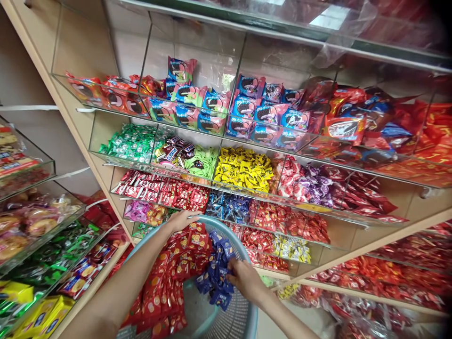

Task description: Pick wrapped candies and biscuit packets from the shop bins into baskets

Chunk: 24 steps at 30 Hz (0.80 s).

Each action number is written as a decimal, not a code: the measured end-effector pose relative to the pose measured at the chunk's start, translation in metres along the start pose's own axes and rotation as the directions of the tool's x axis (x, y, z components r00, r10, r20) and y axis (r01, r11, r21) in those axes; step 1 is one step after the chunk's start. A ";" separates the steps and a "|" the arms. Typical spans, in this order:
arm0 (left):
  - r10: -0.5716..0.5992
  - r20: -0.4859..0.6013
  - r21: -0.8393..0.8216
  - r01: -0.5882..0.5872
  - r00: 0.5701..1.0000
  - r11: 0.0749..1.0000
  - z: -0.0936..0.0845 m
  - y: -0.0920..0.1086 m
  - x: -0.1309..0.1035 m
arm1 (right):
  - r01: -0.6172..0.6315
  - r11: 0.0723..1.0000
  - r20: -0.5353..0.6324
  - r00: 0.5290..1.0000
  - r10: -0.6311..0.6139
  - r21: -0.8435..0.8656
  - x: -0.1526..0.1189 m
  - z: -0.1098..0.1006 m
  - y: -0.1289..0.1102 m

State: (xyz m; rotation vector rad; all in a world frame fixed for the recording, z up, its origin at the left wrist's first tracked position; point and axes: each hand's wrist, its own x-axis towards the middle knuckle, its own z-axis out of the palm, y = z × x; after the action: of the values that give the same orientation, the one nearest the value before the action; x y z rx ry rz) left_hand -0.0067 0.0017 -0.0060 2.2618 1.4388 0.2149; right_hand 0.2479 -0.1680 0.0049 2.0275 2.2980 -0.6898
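Observation:
A large grey-blue plastic basket [253, 310] stands below me, tilted in view. Strips of red packets with orange prints [165, 278] fill its left part. On the right side of these lies a bunch of small dark-blue packets [221, 268]. My left hand [181, 220] rests over the basket's far rim, its fingers wrapped around the edge. Inside the basket's right side, my right hand [245, 280] has its fingers curled against the blue packets, pinching some of them. Its fingertips are partly hidden by the packets.
Clear-fronted shelves rise ahead, with yellow candies [243, 169], green candies [129, 143] and blue-pink cookie packs [247, 106]. Dark-blue packets [229, 206] fill a lower compartment behind the basket. More shelves stand at left, with yellow packs [44, 320]. Bagged sweets [367, 310] lie at lower right.

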 end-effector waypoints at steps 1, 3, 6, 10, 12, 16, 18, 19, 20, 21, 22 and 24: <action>-0.001 0.000 -0.002 0.001 1.000 1.000 0.000 0.000 0.000 | 0.001 1.000 0.005 1.000 -0.001 -0.006 -0.001 0.002 0.000; -0.005 0.003 -0.004 0.005 1.000 1.000 0.000 0.000 0.000 | -0.001 1.000 0.014 1.000 0.002 -0.021 -0.003 0.003 -0.002; 0.000 0.011 -0.007 0.000 1.000 1.000 -0.001 0.001 0.000 | -0.001 0.998 0.000 1.000 0.001 -0.057 -0.006 0.000 -0.006; -0.010 0.018 -0.001 0.010 1.000 1.000 -0.002 0.002 -0.001 | -0.001 0.999 -0.068 0.998 -0.002 -0.051 0.000 -0.017 -0.004; -0.019 0.028 0.005 0.019 0.999 1.000 -0.003 0.003 -0.002 | -0.008 1.000 -0.144 0.990 0.006 -0.017 0.011 -0.030 0.003; -0.028 0.034 0.009 0.028 0.999 1.000 -0.004 0.005 -0.003 | -0.037 0.998 -0.325 0.944 0.049 0.041 0.048 -0.055 0.022; -0.028 0.027 0.006 0.028 0.999 1.000 -0.005 0.006 -0.004 | -0.041 0.997 -0.387 0.920 0.064 0.067 0.069 -0.065 0.030; -0.028 0.024 0.008 0.028 0.999 1.000 -0.004 0.006 -0.004 | -0.044 0.997 -0.411 0.909 0.069 0.071 0.080 -0.069 0.033; -0.030 0.020 0.011 0.030 0.999 0.999 -0.004 0.006 -0.004 | -0.056 0.996 -0.432 0.899 0.079 0.066 0.091 -0.072 0.035; -0.030 0.016 0.012 0.030 0.999 0.999 -0.004 0.005 -0.003 | -0.078 0.995 -0.450 0.888 0.094 0.054 0.101 -0.075 0.037; -0.026 0.011 0.011 0.026 1.000 1.000 -0.003 0.004 -0.003 | -0.105 0.994 -0.467 0.877 0.111 0.039 0.111 -0.077 0.038; -0.019 0.001 0.004 0.019 1.000 1.000 -0.001 0.002 -0.002 | -0.162 0.987 -0.495 0.856 0.148 0.014 0.129 -0.080 0.039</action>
State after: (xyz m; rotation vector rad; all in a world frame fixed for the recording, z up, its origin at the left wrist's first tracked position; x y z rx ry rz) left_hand -0.0066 -0.0003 -0.0038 2.2499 1.4614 0.2048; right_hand 0.2862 -0.0180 0.0285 2.5855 2.3015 -0.1269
